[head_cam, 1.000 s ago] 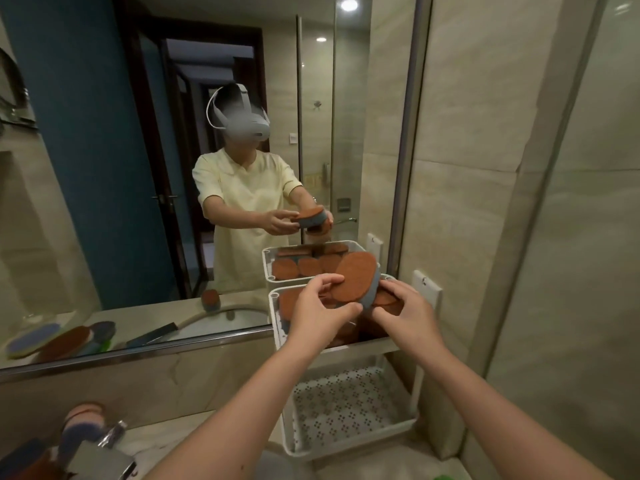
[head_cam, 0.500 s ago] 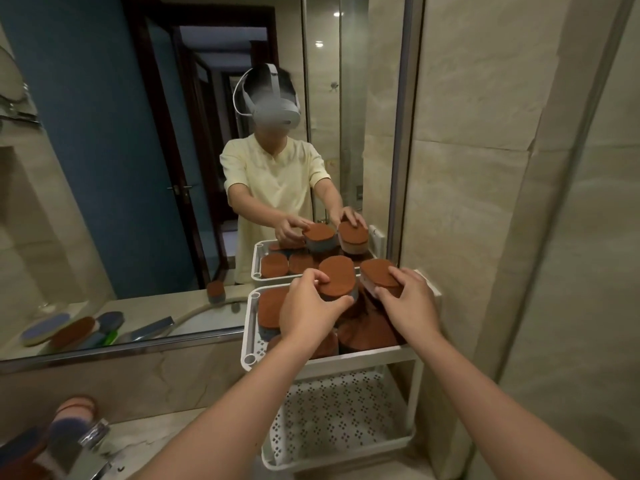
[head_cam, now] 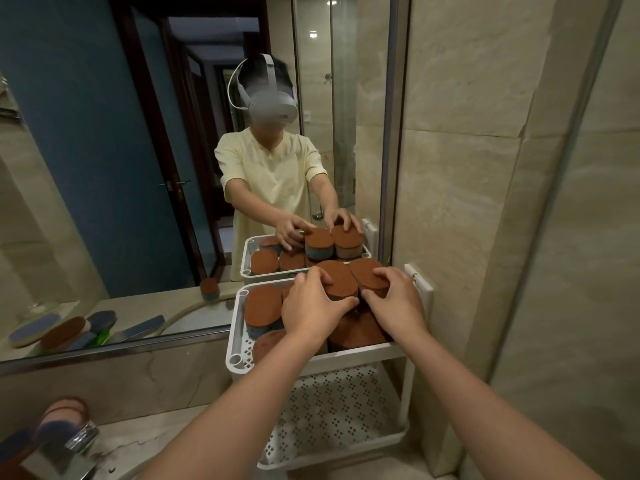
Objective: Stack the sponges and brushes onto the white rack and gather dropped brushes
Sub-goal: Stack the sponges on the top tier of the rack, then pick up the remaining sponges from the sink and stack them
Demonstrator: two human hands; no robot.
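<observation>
- Up top, the left hand (head_cam: 311, 306) grips a brown-topped oval sponge (head_cam: 337, 279) in the white plastic rack (head_cam: 239, 344).
- Right hand (head_cam: 394, 299) grips the neighbouring brown oval sponge (head_cam: 367, 271).

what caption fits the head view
Left hand grips the left sponge, right hand the right sponge, atop the sponge pile in the white rack by the mirror.

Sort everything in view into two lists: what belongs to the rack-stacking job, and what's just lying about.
Job in hand:
white rack
centre sponge, gripped by left hand
right sponge, gripped by right hand
left sponge in the top tray
loose sponges, not yet racked

Just lying about:
tap
mirror
</observation>
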